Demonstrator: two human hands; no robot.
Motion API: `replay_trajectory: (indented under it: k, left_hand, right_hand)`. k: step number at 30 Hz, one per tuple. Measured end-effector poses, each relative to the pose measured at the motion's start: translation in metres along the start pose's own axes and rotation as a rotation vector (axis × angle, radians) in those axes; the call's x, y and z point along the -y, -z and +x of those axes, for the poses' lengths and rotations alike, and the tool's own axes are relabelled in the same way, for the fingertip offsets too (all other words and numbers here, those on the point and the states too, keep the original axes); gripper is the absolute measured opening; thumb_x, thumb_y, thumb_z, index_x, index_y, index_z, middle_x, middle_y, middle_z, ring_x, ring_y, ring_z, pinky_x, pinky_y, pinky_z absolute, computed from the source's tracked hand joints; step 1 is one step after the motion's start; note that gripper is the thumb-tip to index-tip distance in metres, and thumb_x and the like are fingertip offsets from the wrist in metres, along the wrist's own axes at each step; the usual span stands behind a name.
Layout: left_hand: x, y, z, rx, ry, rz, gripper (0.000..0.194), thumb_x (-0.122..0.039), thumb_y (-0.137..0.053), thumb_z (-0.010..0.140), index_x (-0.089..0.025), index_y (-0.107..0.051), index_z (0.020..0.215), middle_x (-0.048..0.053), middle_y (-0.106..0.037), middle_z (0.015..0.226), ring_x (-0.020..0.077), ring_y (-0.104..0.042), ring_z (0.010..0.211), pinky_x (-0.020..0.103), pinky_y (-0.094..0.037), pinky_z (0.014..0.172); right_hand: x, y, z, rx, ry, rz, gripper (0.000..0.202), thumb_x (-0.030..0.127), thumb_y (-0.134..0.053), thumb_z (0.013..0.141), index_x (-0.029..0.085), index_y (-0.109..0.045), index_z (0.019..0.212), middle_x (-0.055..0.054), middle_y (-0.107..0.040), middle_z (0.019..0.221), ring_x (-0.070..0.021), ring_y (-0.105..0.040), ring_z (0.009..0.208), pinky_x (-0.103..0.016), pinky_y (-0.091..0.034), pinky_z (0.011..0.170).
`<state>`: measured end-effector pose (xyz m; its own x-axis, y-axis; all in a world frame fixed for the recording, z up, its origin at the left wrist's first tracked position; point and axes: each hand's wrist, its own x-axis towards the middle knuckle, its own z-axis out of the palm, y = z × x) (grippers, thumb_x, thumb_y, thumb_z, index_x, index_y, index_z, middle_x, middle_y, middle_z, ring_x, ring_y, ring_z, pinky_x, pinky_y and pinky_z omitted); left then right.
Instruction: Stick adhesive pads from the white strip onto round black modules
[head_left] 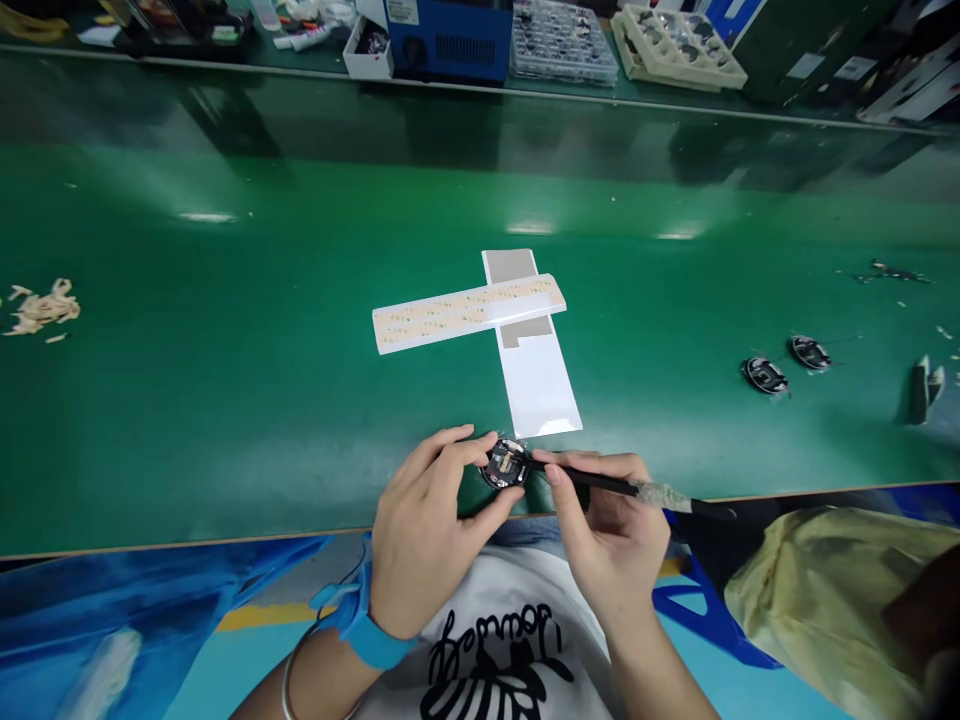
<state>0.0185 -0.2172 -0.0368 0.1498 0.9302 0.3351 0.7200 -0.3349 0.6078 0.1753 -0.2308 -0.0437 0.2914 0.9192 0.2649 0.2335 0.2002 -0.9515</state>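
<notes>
Green bench (225,400): small round black part (507,463)

Glossy green table (225,400), white strips (465,312) — tan-dotted, blue wristband (364,620), black tool (592,483)

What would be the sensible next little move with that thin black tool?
Probably ease the black tool tip gently onto the small round part: the right hand already points it at the part's edge, and the left hand pinches the part steady above the green table.

Head camera looks forward and down, close over the green bench (225,400).
</notes>
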Motion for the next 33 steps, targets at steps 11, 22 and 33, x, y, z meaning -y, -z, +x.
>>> replay_trajectory:
  k: [11, 22, 33]
  left_hand:
    - [-0.0004, 0.0005, 0.0006, 0.004, -0.004, 0.004, 0.036, -0.028, -0.075, 0.081, -0.024, -0.054, 0.11, 0.004, -0.071, 0.104, 0.0265, -0.063, 0.112, 0.043, -0.056, 0.087]
    - [-0.0004, 0.0004, 0.0001, 0.012, 0.009, -0.004, 0.035, -0.028, -0.075, 0.081, -0.024, -0.054, 0.109, 0.004, -0.071, 0.104, 0.027, -0.063, 0.113, 0.043, -0.056, 0.086]
    - [0.0011, -0.0009, -0.0014, 0.01, 0.013, -0.002, 0.036, -0.028, -0.074, 0.081, -0.024, -0.055, 0.11, 0.005, -0.071, 0.104, 0.0269, -0.063, 0.113, 0.043, -0.056, 0.088]
  right_hand:
    - [0.002, -0.0009, -0.0005, 0.044, 0.002, 0.026, 0.02, 0.006, -0.065, 0.083, 0.022, -0.059, 0.093, -0.002, -0.072, 0.09, -0.017, -0.075, 0.088, -0.028, -0.062, 0.075]
    - [0.0001, -0.0017, -0.0007, 0.033, 0.048, 0.001, 0.021, 0.005, -0.064, 0.083, 0.022, -0.059, 0.094, -0.003, -0.071, 0.091, -0.0174, -0.074, 0.091, -0.03, -0.062, 0.078]
    - [-0.0002, -0.0006, -0.0039, 0.086, 0.033, 0.055, 0.02, 0.006, -0.064, 0.083, 0.022, -0.058, 0.093, -0.003, -0.072, 0.091, -0.0187, -0.073, 0.09, -0.034, -0.061, 0.08]
